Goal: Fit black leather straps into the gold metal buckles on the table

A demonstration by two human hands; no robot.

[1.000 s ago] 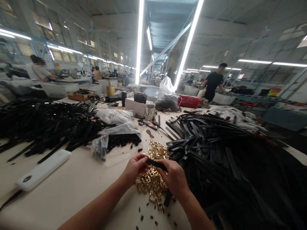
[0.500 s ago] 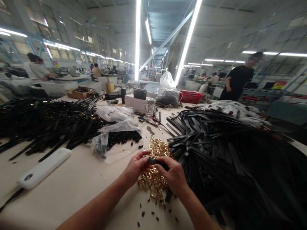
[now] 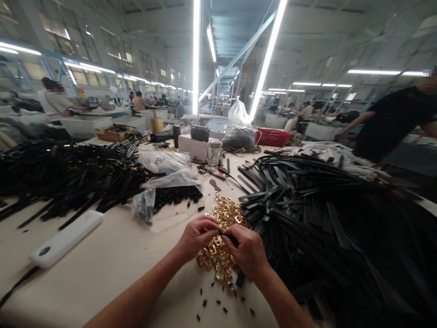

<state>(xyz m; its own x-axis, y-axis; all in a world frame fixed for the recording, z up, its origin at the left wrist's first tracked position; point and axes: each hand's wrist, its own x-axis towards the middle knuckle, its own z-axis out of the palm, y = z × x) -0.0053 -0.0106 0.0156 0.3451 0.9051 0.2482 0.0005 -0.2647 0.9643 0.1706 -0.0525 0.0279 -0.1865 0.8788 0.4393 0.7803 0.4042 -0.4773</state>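
Note:
Over a heap of gold metal buckles (image 3: 227, 213), my left hand (image 3: 198, 237) and my right hand (image 3: 248, 248) meet with closed fingertips. Between them runs a black strap (image 3: 232, 239), mostly covered by the fingers. My left thumb and fingers pinch its end, and the right hand grips it just beside that. Whether a small piece sits on the strap end is hidden. Several small black loops (image 3: 218, 302) lie scattered on the table below the buckles. More black pieces (image 3: 177, 198) spill from a clear plastic bag (image 3: 143, 207) beyond my left hand.
Black straps (image 3: 307, 214) pile high on the right; another dark strap pile (image 3: 75, 177) covers the left. A white handheld device (image 3: 68, 239) lies at left. A glass jar (image 3: 214, 154), a red basket (image 3: 273, 137) and tools stand farther back. A co-worker (image 3: 399, 118) is at right.
My fingertips have drawn closer together, and less of the strap shows between them. The co-worker at right has moved nearer and farther right.

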